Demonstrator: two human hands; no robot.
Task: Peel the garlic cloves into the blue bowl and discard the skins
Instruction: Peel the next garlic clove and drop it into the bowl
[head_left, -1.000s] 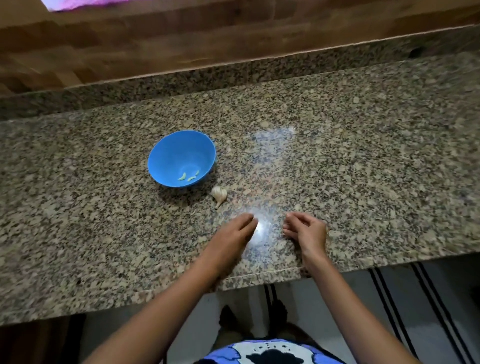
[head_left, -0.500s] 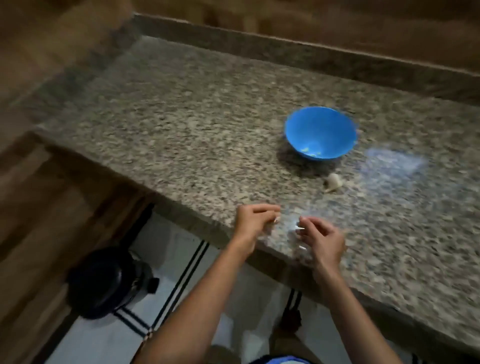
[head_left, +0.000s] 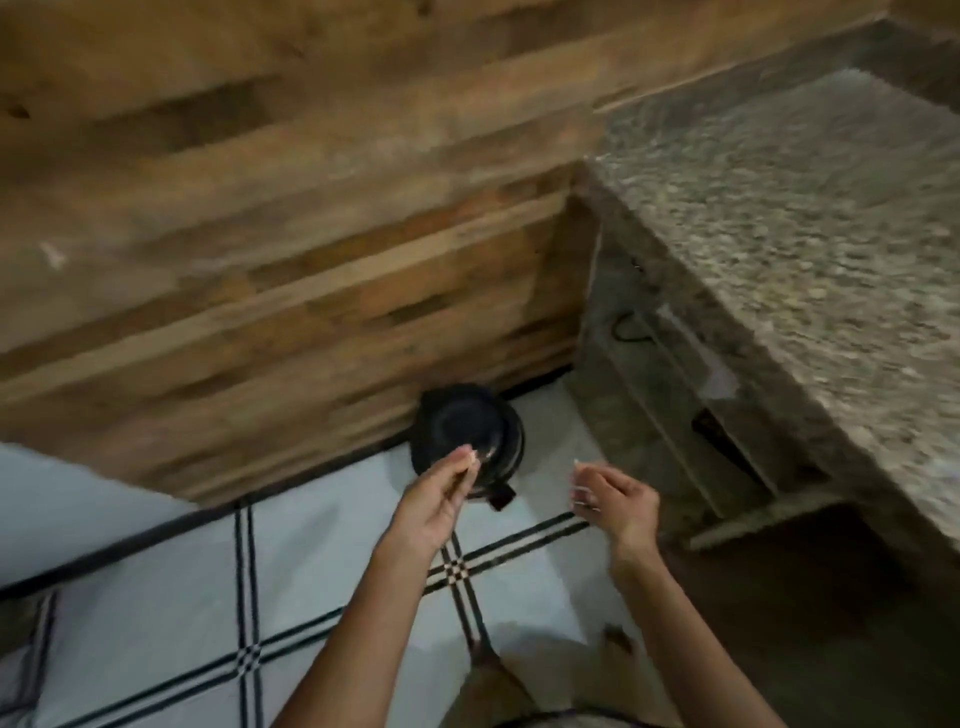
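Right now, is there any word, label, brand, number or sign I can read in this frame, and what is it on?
None can be read.
The black bin: no label visible; the frame is motion-blurred.
The granite counter, wood wall and tiled floor: patterns only, no text.

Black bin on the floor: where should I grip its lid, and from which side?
Probably the lid's near rim, from above on your side: the black bin stands upright, lid facing up, with the wood wall close behind its far edge.
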